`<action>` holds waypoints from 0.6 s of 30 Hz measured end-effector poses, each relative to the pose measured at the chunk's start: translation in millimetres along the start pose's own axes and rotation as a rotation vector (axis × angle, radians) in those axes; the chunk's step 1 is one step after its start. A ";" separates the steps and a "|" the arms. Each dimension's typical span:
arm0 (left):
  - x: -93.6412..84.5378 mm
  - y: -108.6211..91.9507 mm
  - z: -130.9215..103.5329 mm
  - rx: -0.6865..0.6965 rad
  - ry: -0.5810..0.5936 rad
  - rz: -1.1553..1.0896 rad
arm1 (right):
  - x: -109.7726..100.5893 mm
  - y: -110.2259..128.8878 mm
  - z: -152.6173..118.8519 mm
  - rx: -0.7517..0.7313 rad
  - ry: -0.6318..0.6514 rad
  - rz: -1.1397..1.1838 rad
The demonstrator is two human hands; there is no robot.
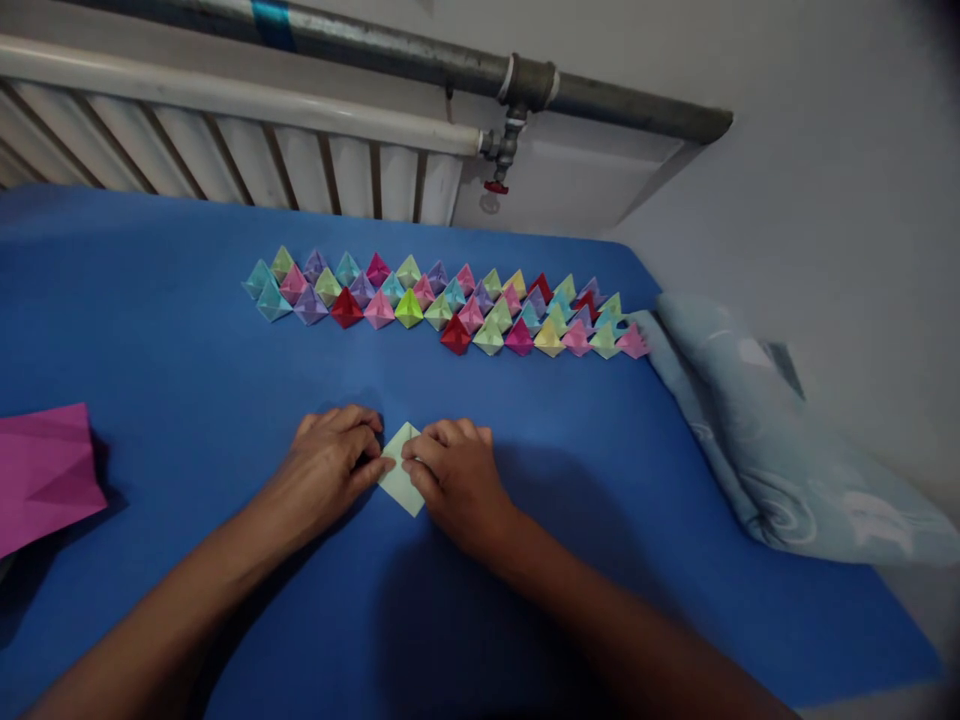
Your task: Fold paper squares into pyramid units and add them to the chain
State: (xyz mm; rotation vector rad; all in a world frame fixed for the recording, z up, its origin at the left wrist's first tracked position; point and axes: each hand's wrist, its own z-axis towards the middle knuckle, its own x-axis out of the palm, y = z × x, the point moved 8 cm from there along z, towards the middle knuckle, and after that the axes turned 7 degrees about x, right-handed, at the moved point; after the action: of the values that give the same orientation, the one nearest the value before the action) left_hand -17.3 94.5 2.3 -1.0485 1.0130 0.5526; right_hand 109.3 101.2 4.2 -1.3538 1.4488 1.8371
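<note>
A pale green paper square (407, 492), folded small and turned corner-up like a diamond, lies flat on the blue surface. At its left corner my left hand (334, 455) is closed, thumb on the edge and fingers curled. My right hand (461, 478) covers the right side, its thumb and bent index finger pressed on the paper near the middle. The right corner is hidden under that hand. Beyond both hands, several small folded paper pieces (409, 308) in many colours stand in staggered rows.
Stacked pink paper sheets (49, 475) with creases sit at the left edge. A folded light-blue blanket (780, 450) lies along the right side of the blue surface (187, 400). Behind are a white radiator (285, 165), a metal pipe (420, 65) and a red valve handle (496, 187).
</note>
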 end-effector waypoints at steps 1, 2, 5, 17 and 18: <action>-0.5 0.6 -0.2 -0.013 -0.004 -0.001 | -0.1 0.2 0.1 0.001 0.004 0.002; -1.0 1.1 -0.4 -0.025 -0.010 -0.004 | -0.1 0.2 0.2 0.005 0.010 0.002; -1.5 2.8 -1.4 -0.056 -0.013 -0.004 | -0.1 0.5 0.5 0.021 0.029 0.000; -2.3 8.9 -7.0 -0.160 0.025 0.021 | -0.6 -1.0 5.0 0.032 0.020 0.012; -2.9 9.1 -7.5 -0.172 0.032 0.027 | -1.0 -0.9 5.2 0.033 0.023 0.017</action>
State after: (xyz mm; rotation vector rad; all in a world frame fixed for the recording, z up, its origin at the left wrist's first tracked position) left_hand -29.0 91.8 -0.2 -1.2008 1.0223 0.6556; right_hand 108.3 106.4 4.5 -1.3550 1.5002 1.8061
